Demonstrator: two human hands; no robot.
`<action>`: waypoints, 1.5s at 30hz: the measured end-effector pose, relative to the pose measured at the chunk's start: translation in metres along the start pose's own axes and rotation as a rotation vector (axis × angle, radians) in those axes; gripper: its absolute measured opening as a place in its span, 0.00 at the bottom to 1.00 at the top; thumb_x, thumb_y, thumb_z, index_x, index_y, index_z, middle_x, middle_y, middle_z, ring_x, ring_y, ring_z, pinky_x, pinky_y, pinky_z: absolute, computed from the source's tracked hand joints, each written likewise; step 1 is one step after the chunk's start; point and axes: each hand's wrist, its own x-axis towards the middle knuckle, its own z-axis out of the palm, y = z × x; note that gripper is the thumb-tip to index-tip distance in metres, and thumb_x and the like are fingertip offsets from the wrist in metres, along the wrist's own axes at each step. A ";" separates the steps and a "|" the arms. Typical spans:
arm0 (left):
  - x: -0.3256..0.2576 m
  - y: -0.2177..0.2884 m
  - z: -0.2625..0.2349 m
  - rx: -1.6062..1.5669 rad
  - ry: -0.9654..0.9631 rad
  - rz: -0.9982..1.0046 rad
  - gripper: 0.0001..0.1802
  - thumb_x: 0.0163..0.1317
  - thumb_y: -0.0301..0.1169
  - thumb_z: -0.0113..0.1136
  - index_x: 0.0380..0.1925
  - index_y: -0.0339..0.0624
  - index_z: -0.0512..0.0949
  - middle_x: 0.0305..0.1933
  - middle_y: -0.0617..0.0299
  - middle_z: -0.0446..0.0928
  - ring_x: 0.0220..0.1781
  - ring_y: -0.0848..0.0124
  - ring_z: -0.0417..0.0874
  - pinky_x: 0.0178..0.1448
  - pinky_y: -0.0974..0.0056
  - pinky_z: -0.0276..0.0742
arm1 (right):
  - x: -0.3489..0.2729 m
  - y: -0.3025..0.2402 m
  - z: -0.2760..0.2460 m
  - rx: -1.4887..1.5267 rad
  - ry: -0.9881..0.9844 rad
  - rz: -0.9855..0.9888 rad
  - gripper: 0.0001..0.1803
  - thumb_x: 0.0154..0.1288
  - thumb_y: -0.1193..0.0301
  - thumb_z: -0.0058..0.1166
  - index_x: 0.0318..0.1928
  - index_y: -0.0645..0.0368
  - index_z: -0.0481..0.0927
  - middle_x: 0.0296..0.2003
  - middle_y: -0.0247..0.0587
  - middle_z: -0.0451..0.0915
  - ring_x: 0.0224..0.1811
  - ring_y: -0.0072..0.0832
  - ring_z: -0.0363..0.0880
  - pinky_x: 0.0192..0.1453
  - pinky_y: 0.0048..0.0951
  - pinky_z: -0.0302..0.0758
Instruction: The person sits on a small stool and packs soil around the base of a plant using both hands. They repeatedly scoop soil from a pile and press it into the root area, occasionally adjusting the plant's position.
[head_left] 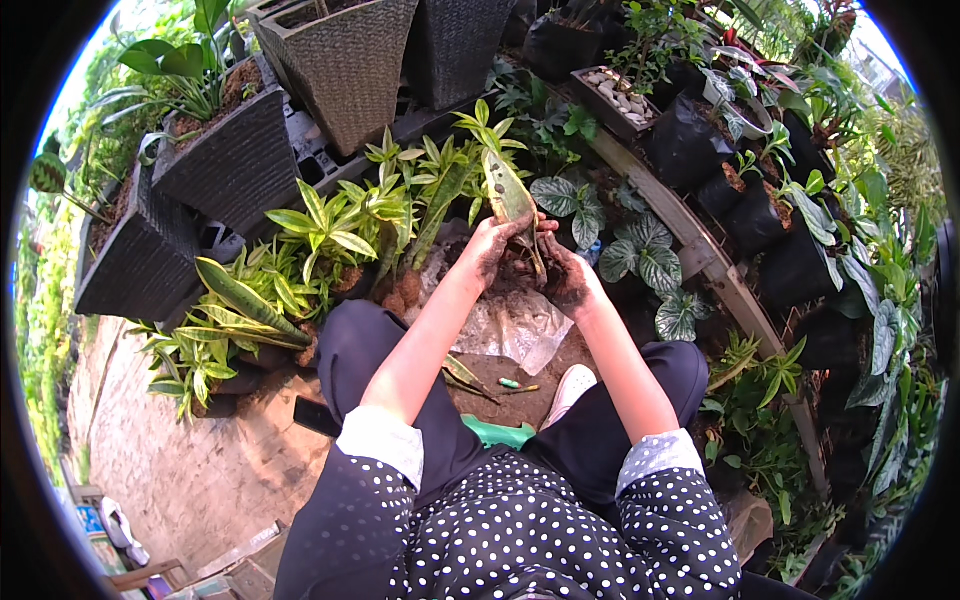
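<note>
Both hands are dark with soil and meet in front of me around the base of a snake plant (508, 185). Its broad, pale-edged leaf with dark spots points up and away. My left hand (490, 252) is closed about the lower leaf. My right hand (568, 275) cups the plant's soil-covered base from the other side, its fingers curled in. Dark soil shows between the palms; the roots cannot be made out. Under the hands lies a crumpled clear plastic sheet (520, 335) with soil on it. Loose cut leaves (463, 378) rest on the ground between my knees.
Yellow-green leafy plants (320, 220) crowd the left front. Tall grey woven-pattern planters (345, 70) stand behind them. A wooden rail (700, 235) and black plant bags (690, 140) line the right. A green-capped small tool (510, 383) and a phone (315, 415) lie on the ground.
</note>
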 end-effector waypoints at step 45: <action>0.024 -0.010 -0.032 0.394 -0.107 0.152 0.17 0.61 0.32 0.58 0.46 0.32 0.74 0.43 0.58 0.79 0.42 0.73 0.79 0.45 0.67 0.76 | 0.031 0.019 0.019 -0.617 0.389 -0.274 0.40 0.60 0.32 0.28 0.20 0.57 0.73 0.15 0.31 0.70 0.17 0.19 0.63 0.22 0.24 0.58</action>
